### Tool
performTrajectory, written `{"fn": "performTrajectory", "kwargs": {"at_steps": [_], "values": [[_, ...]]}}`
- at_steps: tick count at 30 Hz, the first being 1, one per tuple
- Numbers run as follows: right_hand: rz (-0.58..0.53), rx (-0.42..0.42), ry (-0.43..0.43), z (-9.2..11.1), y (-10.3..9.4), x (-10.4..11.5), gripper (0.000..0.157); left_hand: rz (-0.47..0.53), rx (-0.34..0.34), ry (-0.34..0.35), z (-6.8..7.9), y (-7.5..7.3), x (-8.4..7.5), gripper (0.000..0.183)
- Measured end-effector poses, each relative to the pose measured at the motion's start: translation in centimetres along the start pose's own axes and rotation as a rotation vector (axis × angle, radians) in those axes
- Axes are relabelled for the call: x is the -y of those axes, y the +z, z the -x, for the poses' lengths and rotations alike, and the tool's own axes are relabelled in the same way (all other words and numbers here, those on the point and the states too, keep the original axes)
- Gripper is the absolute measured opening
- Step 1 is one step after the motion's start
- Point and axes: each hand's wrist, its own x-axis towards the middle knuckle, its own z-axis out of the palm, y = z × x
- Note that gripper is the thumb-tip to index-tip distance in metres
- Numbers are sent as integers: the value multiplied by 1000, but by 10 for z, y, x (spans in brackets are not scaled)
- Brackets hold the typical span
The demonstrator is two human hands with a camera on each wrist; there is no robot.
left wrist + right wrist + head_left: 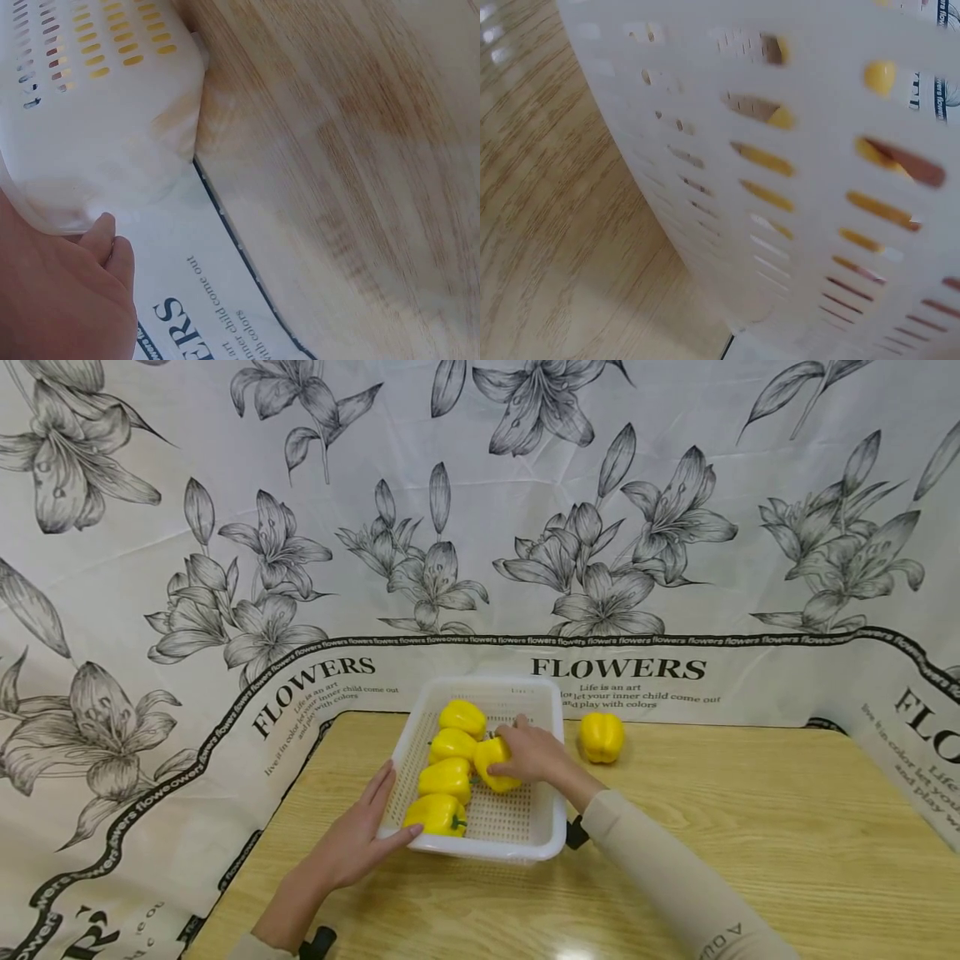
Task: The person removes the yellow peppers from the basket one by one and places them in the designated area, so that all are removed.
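Note:
A white plastic basket (553,827) with slotted walls holds several yellow bell peppers, four of them lined along its left side, such as this bell pepper (445,778). My left hand (356,839) grips the near left rim, thumb over the edge; in the left wrist view the hand (75,285) has its fingertips under the rim. Inside the basket, my right hand (536,753) holds another yellow bell pepper (491,766) beside the row. The right wrist view shows mostly the slotted basket wall (817,90), with yellow and parts of the hand visible through the slots.
One more yellow bell pepper (602,737) stands on the wooden table (712,827), right of the basket. Behind the table hangs a white cloth (465,660) with printed flowers and lettering, close to the basket's far end.

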Motion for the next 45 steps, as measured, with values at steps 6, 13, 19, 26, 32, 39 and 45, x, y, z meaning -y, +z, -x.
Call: {"fn": "performTrajectory", "kwargs": {"at_steps": [6, 13, 19, 26, 32, 39, 45], "values": [[-119, -67, -25, 0, 0, -4, 76, 3, 1, -3, 1, 0, -1, 104], [-354, -159, -73, 1, -1, -12, 85, 0, 3, 4, 1, 0, -1, 104], [-521, -220, -102, 3, 0, -18, 73, 4, 1, 4, 0, -1, 0, 104], [-614, -270, -89, 7, -3, -24, 66, -1, 13, -5, 1, -3, -1, 105], [-672, -270, -77, 20, -13, -31, 72, -9, 10, -1, 1, -2, -1, 105], [-661, -266, -42, 38, -28, -42, 74, -5, 15, 3, 1, -2, 0, 106], [-626, -267, -47, 48, -40, -50, 75, -5, 16, 9, 0, -3, 1, 104]]}}
